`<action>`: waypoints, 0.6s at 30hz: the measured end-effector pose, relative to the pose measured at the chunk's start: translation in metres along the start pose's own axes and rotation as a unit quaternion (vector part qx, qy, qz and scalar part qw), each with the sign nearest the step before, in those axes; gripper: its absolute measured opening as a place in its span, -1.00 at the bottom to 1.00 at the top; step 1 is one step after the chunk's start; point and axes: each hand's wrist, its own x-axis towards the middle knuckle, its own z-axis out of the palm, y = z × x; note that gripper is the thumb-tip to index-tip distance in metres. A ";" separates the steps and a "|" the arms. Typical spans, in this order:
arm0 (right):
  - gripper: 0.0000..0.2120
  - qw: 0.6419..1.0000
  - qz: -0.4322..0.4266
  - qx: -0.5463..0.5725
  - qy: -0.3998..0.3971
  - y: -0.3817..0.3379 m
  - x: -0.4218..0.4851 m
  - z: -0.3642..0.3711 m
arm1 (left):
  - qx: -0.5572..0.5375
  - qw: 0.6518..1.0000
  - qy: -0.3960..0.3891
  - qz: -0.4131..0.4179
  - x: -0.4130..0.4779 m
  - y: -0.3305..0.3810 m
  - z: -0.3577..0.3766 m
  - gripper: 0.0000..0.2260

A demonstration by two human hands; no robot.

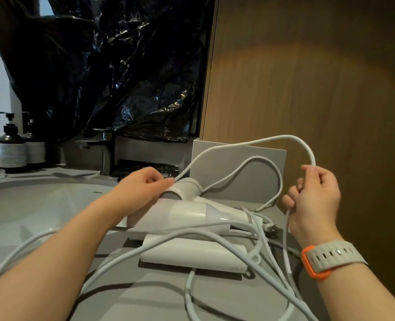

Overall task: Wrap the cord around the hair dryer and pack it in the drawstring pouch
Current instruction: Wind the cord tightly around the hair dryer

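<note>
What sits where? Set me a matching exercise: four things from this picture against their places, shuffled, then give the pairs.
1. white plastic hair dryer
2. long white cord
3. dark pump bottle
4. grey-strapped orange watch

A. on the right wrist
B. far left, beside the basin
C. looped up from the right hand
D. lying on the grey counter at the left hand

Pairs: 1-D, 2-C, 3-B, 4-A.

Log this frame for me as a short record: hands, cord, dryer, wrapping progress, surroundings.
left hand: pinches cord against the hair dryer's barrel
right hand: grips cord, raised beside the dryer
hair dryer: white, lying on the counter over a flat white item
cord: mostly loose loops across the counter
progress: wrapping looks barely begun; nothing packed
surroundings: sink, pump bottles at left
</note>
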 end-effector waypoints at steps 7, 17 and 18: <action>-0.76 0.996 0.013 0.035 -0.078 -0.001 -0.002 0.003 | -0.134 0.986 -0.045 -0.090 0.021 -0.005 0.005 -0.61; -0.81 0.983 0.042 -0.114 -0.139 0.013 -0.005 0.008 | -0.051 0.998 0.034 -0.018 0.028 -0.009 0.006 -0.88; -0.81 0.980 0.040 -0.132 -0.143 0.014 -0.005 0.008 | -0.046 0.996 0.075 0.004 0.028 -0.010 0.004 -0.88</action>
